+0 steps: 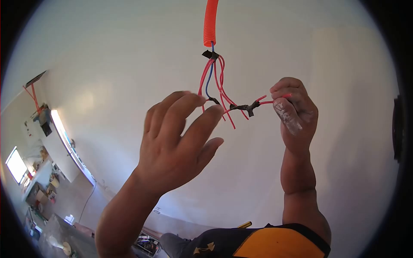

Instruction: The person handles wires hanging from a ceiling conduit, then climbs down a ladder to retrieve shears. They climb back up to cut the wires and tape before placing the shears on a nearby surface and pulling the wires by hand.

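An orange corrugated conduit [209, 26] hangs from above, with a blue wire [209, 81] and several red wires [222, 79] coming out of its end. Black tape [211, 55] binds them just below the conduit. Lower down, more black electrical tape [243, 108] wraps a joint in the red wires, one tail sticking out. My right hand [297, 105], whitish dust on its thumb, pinches a red wire end beyond that joint. My left hand [178, 133] is raised with fingers apart and thumb free, its fingertips right at the wires left of the joint.
A pale wall [258, 172] stands behind the wires. At the far left are an open doorway [62, 129], a bright window [17, 165] and a cluttered counter [41, 176]. An open box of tools [148, 245] sits below, beside a grey plastic-like sheet [64, 230].
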`<state>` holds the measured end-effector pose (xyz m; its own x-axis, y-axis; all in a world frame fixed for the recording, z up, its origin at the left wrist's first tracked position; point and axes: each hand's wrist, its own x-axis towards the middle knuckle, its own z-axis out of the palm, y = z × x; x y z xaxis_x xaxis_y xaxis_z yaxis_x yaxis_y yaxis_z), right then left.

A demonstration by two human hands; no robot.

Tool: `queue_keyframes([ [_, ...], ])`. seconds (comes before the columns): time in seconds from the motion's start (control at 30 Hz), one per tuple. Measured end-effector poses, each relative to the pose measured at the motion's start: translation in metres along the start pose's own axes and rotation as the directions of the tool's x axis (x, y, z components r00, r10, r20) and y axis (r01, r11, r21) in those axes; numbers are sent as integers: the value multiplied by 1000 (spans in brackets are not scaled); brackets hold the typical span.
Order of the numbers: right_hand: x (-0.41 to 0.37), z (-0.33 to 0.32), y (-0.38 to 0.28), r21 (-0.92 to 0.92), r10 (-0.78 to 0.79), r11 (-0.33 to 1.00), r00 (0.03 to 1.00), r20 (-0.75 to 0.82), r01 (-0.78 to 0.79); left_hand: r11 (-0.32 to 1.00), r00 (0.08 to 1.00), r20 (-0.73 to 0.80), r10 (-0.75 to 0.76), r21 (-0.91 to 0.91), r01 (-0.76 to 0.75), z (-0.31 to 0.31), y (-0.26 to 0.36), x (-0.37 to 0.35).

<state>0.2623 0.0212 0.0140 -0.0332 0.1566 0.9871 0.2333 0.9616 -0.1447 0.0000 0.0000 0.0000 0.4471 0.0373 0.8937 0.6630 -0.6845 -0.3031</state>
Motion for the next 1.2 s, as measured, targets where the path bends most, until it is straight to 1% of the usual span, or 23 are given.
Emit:
queue_keyframes([
  [0.07, 7, -1, -4, -7, -54, 998, 995, 86, 55, 998, 999, 11, 42, 51, -42, 5, 1, 9],
  [0.1, 10, 4, -3, -7, -83, 996, 994, 75, 83, 996, 998, -6, 62, 66, -62, 8, -6, 14],
  [0.17, 10, 7, -7, 154, 133, 977, 987, 91, -146, 987, 993, 20, 118, 110, -119, 8, -5, 23],
  [0.2, 17, 10, -5, 156, 115, 980, 990, 84, -127, 986, 994, 37, 99, 130, -103, 8, -9, 29],
  [0.27, 20, 4, 0, 283, 142, 941, 975, 172, -187, 979, 993, 9, 116, 170, -115, 18, -11, 29],
  [0.3, 18, 2, 0, 287, 157, 937, 973, 167, -201, 974, 992, 16, 129, 188, -130, 20, -11, 30],
  [0.37, 20, -1, 4, 365, 236, 880, 947, 218, -304, 979, 993, 13, 121, 164, -122, 27, -13, 30],
  [0.43, 26, 0, 13, 374, 222, 879, 949, 223, -294, 978, 990, -7, 138, 160, -135, 28, -19, 33],
  [0.5, 33, 2, 13, 384, 231, 871, 946, 227, -305, 985, 991, 53, 125, 111, -130, 20, -19, 40],
  [0.57, 44, 8, 21, 377, 370, 840, 920, 126, -390, 987, 990, 70, 125, 92, -131, 16, -31, 53],
  [0.63, 43, 0, 18, 371, 349, 854, 930, 112, -365, 989, 989, 86, 117, 81, -124, 10, -26, 60],
  [0.7, 50, 5, 24, 367, 344, 858, 933, 105, -358, 988, 994, 104, 35, -154, -19, 10, -37, 67],
  [0.73, 58, 8, 23, 275, 333, 901, 941, 59, -336, 949, 984, 149, -95, -285, 135, 4, -42, 71],
  [0.77, 64, 9, 22, 178, 317, 932, 948, 13, -314, 951, 984, 149, -94, -280, 133, -1, -44, 75],
  [0.8, 69, 9, 27, 186, 312, 933, 950, 12, -309, 778, 921, 185, -342, -494, 388, -6, -47, 79],
  [0.83, 71, 8, 33, 113, 316, 941, 947, 53, -320, 495, 791, 274, -547, -657, 569, -11, -48, 81],
  [0.87, 71, 9, 39, 40, 323, 944, 942, 95, -327, 516, 812, 255, -524, -664, 541, -12, -54, 77],
  [0.9, 69, 13, 43, 47, 319, 945, 943, 98, -325, 521, 812, 252, -527, -659, 543, -13, -57, 74],
  [1.0, 69, 33, 39, -49, 514, 852, 814, 270, -521, 495, 794, 275, -543, -658, 567, -12, -62, 68],
  [1.03, 69, 40, 39, -46, 512, 853, 814, 274, -521, 471, 801, 278, -530, -689, 551, -10, -64, 66],
  [1.1, 66, 52, 46, -39, 539, 820, 747, 389, -571, 442, 805, 286, -519, -716, 540, -7, -64, 65],
  [1.13, 64, 57, 49, -29, 502, 840, 755, 423, -542, 436, 811, 294, -506, -724, 534, -5, -63, 64],
  [1.2, 60, 62, 48, -34, 532, 819, 736, 418, -573, 425, 813, 307, -494, -731, 534, 3, -62, 61],
])
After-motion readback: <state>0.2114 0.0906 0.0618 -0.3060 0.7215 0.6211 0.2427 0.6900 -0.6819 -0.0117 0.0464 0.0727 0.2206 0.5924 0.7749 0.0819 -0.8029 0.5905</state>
